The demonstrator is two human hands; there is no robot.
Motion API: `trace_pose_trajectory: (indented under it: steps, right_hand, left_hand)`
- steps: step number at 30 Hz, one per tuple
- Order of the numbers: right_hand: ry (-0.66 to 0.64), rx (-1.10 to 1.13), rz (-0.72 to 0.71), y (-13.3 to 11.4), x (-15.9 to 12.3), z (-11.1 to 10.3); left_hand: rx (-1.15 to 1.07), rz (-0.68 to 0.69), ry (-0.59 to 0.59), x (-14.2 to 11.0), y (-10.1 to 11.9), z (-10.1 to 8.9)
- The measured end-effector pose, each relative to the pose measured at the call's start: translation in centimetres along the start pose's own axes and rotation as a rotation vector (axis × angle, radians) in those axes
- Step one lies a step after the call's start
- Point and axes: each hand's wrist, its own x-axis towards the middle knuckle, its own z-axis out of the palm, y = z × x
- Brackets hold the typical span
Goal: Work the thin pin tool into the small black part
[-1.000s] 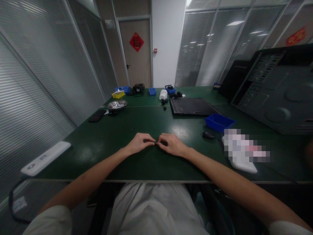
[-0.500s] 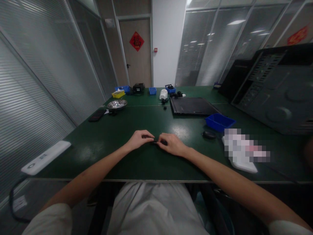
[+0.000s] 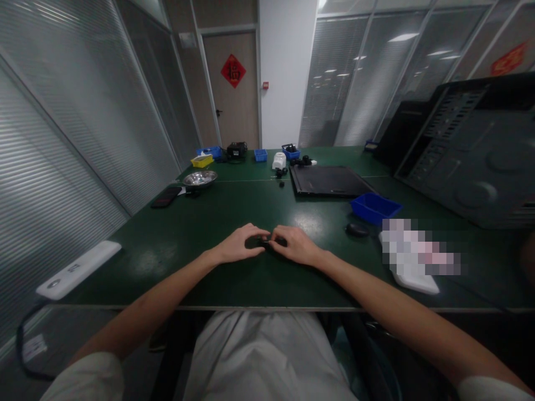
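Observation:
In the head view both hands meet over the green table (image 3: 188, 278), near its front edge. My left hand (image 3: 239, 244) has its thumb and fingers spread apart, curved around the left end of a small dark piece (image 3: 263, 242). My right hand (image 3: 296, 245) pinches that piece between thumb and fingertips. A thin shiny strip shows on it beside the right thumb. The piece is too small and too dark to name, and the right fingers hide part of it.
Right of my hands lie a black mouse (image 3: 356, 230), a blue tray (image 3: 375, 208) and a blurred-out white item (image 3: 418, 280). Beyond them is a black laptop-like panel (image 3: 330, 181). A large computer case (image 3: 472, 156) stands far right. A metal bowl (image 3: 199, 179), phone (image 3: 167, 197) and power strip (image 3: 79, 268) lie left.
My left thumb and fingers have opened from a near pinch to a wide gap around the dark piece. The right hand keeps its pinch in nearly the same place.

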Motion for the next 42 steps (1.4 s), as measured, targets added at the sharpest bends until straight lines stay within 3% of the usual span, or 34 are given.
trace_pose_trajectory:
  steps: [11,14,17,21,23,25,27,32,42]
  right_hand:
    - [-0.010,0.013,0.012,-0.1,0.0,-0.2]
    - [-0.009,0.010,0.018,0.0,0.0,-0.3]
    - [-0.013,0.010,0.021,0.0,0.0,-0.4]
    - [-0.010,0.011,0.016,-0.1,0.0,-0.4]
    - [-0.007,0.012,0.019,0.0,0.0,-0.4]
    - [-0.010,0.013,0.026,0.0,0.0,-0.3]
    - [-0.014,0.014,0.029,0.1,0.1,-0.3]
    - [-0.015,0.013,0.029,0.0,0.0,-0.3]
    - [-0.028,0.012,0.016,-0.1,0.0,-0.4]
  left_hand:
    - [0.107,-0.105,0.030,-0.2,-0.7,0.4]
    - [0.141,-0.145,-0.003,-0.6,-1.9,-0.6]
    - [0.179,-0.266,0.031,-2.1,-5.2,-4.2]
    - [0.412,-0.553,0.204,-7.4,-11.5,-12.2]
    - [0.568,-0.762,0.250,-10.9,-14.0,-16.2]
    - [0.649,-0.941,0.279,-14.3,-15.4,-19.2]
    - [0.671,-1.054,0.294,-16.8,-16.0,-20.9]
    - [0.631,-1.192,0.311,-19.1,-16.2,-21.7]
    - [0.655,-1.165,0.423,-19.8,-16.3,-21.0]
